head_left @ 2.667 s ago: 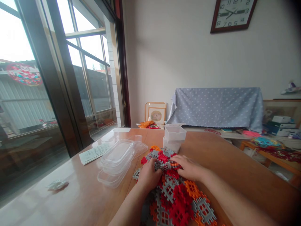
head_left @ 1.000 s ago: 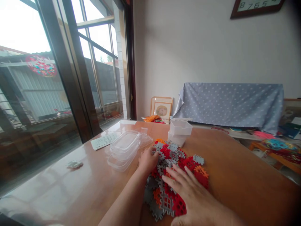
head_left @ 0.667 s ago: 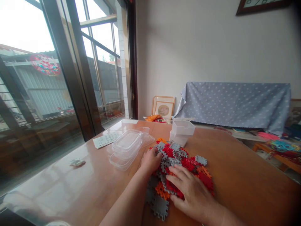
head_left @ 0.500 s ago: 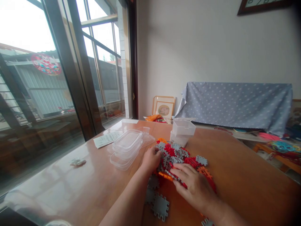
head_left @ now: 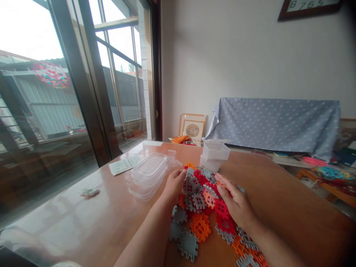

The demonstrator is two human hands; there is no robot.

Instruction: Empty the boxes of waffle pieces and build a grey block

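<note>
A heap of flat interlocking plastic tiles (head_left: 200, 202) in red, grey and orange lies on the brown wooden table (head_left: 292, 218). My left hand (head_left: 174, 184) rests on the heap's left edge, fingers curled against the tiles. My right hand (head_left: 237, 205) lies flat on the heap's right side, fingers stretched out and pressing on the tiles. Loose grey tiles (head_left: 188, 244) and an orange one (head_left: 200, 226) lie nearer to me, apart from the heap.
A stack of clear plastic container lids (head_left: 148, 174) sits left of the heap. Two stacked clear boxes (head_left: 214, 155) stand behind it. A printed paper slip (head_left: 124, 164) and a crumpled wrapper (head_left: 88, 191) lie at the left, by the window. A cloth-covered bench stands beyond the table.
My right hand has slid from the front of the heap to its right side, spreading tiles toward me. My left hand stays at the heap's left edge.
</note>
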